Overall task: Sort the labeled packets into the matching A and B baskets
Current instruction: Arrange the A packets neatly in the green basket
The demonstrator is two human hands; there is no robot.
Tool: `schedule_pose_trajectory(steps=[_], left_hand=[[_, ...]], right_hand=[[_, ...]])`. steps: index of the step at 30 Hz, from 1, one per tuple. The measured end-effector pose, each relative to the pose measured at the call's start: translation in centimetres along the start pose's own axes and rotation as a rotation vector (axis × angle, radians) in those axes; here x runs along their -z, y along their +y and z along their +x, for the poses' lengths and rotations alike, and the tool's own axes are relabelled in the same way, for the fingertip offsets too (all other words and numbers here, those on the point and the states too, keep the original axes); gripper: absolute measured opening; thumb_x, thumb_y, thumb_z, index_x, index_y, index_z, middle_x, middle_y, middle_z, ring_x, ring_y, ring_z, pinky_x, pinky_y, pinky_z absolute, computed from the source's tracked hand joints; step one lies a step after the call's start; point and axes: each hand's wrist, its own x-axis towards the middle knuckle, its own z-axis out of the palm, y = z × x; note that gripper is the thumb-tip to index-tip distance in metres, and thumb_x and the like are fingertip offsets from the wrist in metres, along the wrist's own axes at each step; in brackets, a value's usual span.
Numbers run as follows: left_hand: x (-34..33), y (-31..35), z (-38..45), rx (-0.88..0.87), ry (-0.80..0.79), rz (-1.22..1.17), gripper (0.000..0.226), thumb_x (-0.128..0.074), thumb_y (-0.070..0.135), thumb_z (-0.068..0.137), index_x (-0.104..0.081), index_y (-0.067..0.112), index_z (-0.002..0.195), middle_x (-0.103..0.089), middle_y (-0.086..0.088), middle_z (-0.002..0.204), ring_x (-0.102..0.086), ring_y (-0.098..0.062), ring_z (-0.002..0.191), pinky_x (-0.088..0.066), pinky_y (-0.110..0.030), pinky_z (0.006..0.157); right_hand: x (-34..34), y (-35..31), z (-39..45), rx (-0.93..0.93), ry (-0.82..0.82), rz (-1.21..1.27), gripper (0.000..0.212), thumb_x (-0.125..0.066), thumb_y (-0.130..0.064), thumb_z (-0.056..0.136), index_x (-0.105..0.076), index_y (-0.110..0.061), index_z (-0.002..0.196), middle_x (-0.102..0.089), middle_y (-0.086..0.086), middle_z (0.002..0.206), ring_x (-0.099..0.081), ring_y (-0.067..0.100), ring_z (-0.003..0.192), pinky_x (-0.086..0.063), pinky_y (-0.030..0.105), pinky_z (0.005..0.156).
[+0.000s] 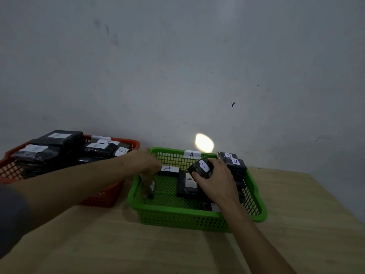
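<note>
From the head view we're looking down on a wooden table [98, 244] with two mesh baskets side by side. The green basket [197, 216], tagged A on its far rim, holds black packets with A labels: one flat in the middle [187, 184], one near the far wall [167, 169], a stack on the right side [235, 165]. Our right hand [215, 180] grips another A packet [201, 167], tilted, over the basket. Our left hand [147, 165] reaches inside the left wall, fingers pinching a dark packet [150, 187] standing on edge. The red basket [102, 196] at left is heaped with B packets [94, 149].
</note>
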Motion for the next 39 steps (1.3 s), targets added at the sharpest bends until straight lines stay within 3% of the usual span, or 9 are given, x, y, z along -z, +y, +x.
schedule_pose_trajectory(steps=[5,8,12,14,19,24,29,31,39], left_hand=[[0.4,-0.3,0.6,-0.108,0.293,-0.184,0.060,-0.072,0.058,0.076,-0.059,0.023,0.123,-0.057,-0.001,0.117,-0.048,-0.022,0.114,-0.035,-0.036,0.094],[-0.4,0.3,1.7,-0.069,0.332,-0.283,0.073,-0.070,0.059,0.077,-0.046,0.026,0.138,-0.050,-0.003,0.130,-0.040,-0.022,0.121,-0.032,-0.039,0.099],[-2.5,1.6,2.9,0.056,0.323,-0.095,0.099,-0.068,0.068,0.072,-0.028,0.020,0.150,-0.032,-0.010,0.147,-0.026,-0.030,0.135,-0.024,-0.049,0.113],[-2.6,1.4,3.0,0.053,0.351,-0.115,0.098,-0.070,0.068,0.070,-0.032,0.018,0.146,-0.036,-0.008,0.147,-0.031,-0.028,0.134,-0.027,-0.046,0.111],[-2.2,0.6,2.9,-0.037,0.373,-0.209,0.068,-0.074,0.054,0.075,-0.051,0.022,0.130,-0.056,-0.002,0.132,-0.050,-0.022,0.120,-0.043,-0.039,0.098],[-2.5,1.2,3.1,-0.049,0.431,-0.112,0.059,-0.069,0.066,0.073,-0.060,0.020,0.109,-0.060,0.000,0.110,-0.054,-0.019,0.099,-0.045,-0.033,0.077],[-2.6,1.6,3.1,-0.060,0.468,-0.049,0.078,-0.064,0.066,0.078,-0.044,0.021,0.139,-0.045,-0.009,0.139,-0.044,-0.026,0.124,-0.043,-0.043,0.101],[-2.3,1.7,2.9,-0.120,0.465,-0.017,0.071,-0.061,0.060,0.084,-0.044,0.025,0.143,-0.037,-0.011,0.149,-0.037,-0.028,0.133,-0.038,-0.044,0.108],[-1.9,1.7,2.2,-0.100,0.441,0.041,0.065,-0.070,0.050,0.081,-0.053,0.021,0.137,-0.047,-0.005,0.137,-0.040,-0.024,0.126,-0.038,-0.040,0.104]], right_hand=[[-0.1,0.0,0.0,0.028,-0.001,0.020,0.053,-0.072,-0.056,0.077,-0.058,-0.025,0.119,-0.043,-0.017,0.099,-0.043,0.004,0.088,-0.037,0.026,0.074],[-0.1,0.0,0.0,0.038,0.002,0.033,0.054,-0.072,-0.055,0.077,-0.058,-0.025,0.120,-0.043,-0.017,0.099,-0.043,0.004,0.088,-0.037,0.025,0.074],[-0.1,0.1,-0.1,0.043,0.004,0.036,0.053,-0.071,-0.056,0.076,-0.058,-0.026,0.118,-0.044,-0.017,0.099,-0.045,0.003,0.087,-0.037,0.025,0.072],[-0.1,0.1,0.0,0.042,0.003,0.033,0.053,-0.070,-0.057,0.076,-0.058,-0.027,0.118,-0.044,-0.017,0.098,-0.044,0.003,0.087,-0.037,0.025,0.071],[-0.1,0.1,0.0,0.022,-0.018,0.030,0.053,-0.071,-0.057,0.076,-0.058,-0.027,0.118,-0.047,-0.016,0.100,-0.047,0.005,0.089,-0.039,0.026,0.074],[-0.1,0.0,0.0,0.018,-0.029,0.025,0.054,-0.071,-0.057,0.076,-0.058,-0.026,0.118,-0.049,-0.015,0.102,-0.050,0.006,0.091,-0.043,0.027,0.074],[-0.2,0.0,0.1,0.015,-0.040,0.012,0.055,-0.071,-0.058,0.075,-0.058,-0.027,0.119,-0.050,-0.015,0.104,-0.050,0.006,0.092,-0.043,0.027,0.075],[-0.2,0.0,0.0,0.014,-0.047,0.012,0.054,-0.072,-0.057,0.075,-0.058,-0.028,0.118,-0.050,-0.014,0.104,-0.051,0.006,0.093,-0.043,0.027,0.076],[0.0,-0.2,-0.1,0.038,-0.064,0.048,0.042,-0.073,-0.056,0.074,-0.048,-0.039,0.104,-0.053,-0.014,0.103,-0.054,0.006,0.091,-0.045,0.027,0.075]])
